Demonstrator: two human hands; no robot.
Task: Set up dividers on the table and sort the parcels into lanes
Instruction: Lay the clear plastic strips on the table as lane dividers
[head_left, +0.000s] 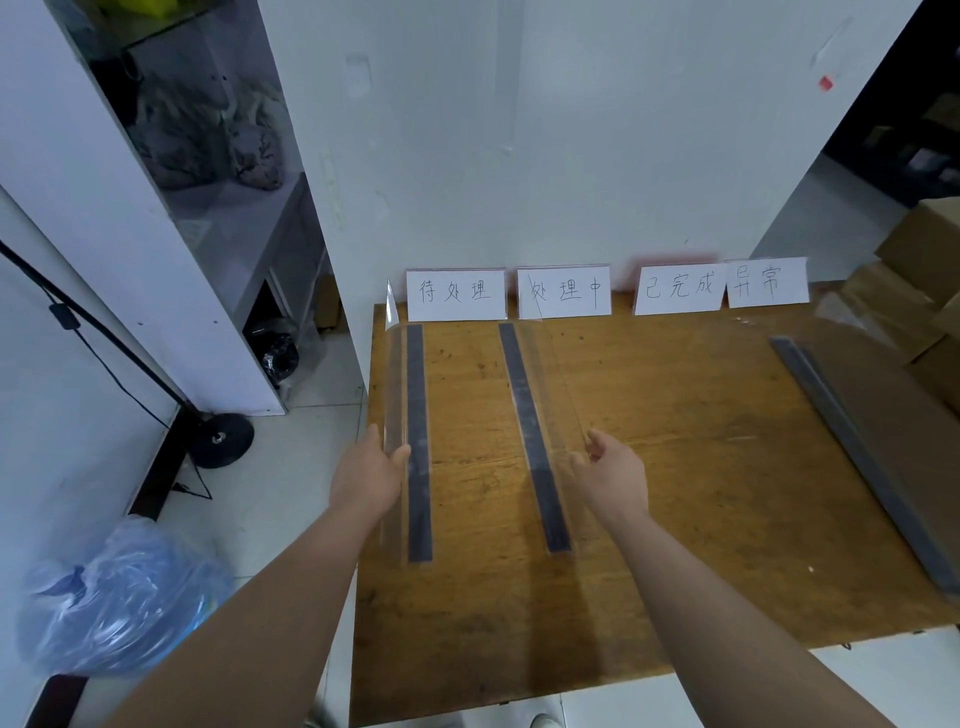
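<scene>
My left hand (371, 470) is clamped on the left divider (396, 374), thumb on the inner face and fingers behind. That divider stands along the left edge of the desk (649, 467). My right hand (613, 470) pinches the top edge of the middle divider (543, 374), which stands left of centre and runs from the far edge toward the near edge. The right divider (831, 395) sits slanted by the right edge.

Risks, as I judge them:
- The left divider is at the very edge, so an outward push would send it to the floor.
- The clear sheets are hard to see, so I could knock one or set it crooked.
- The slanted right divider leaves uneven lanes.

Writing: four handwritten cards along the far edge, left to right:
- 待处理 (456, 293)
- 处理中 (563, 292)
- 已完成 (678, 288)
- 异常 (768, 283)

No brand is legible.
</scene>
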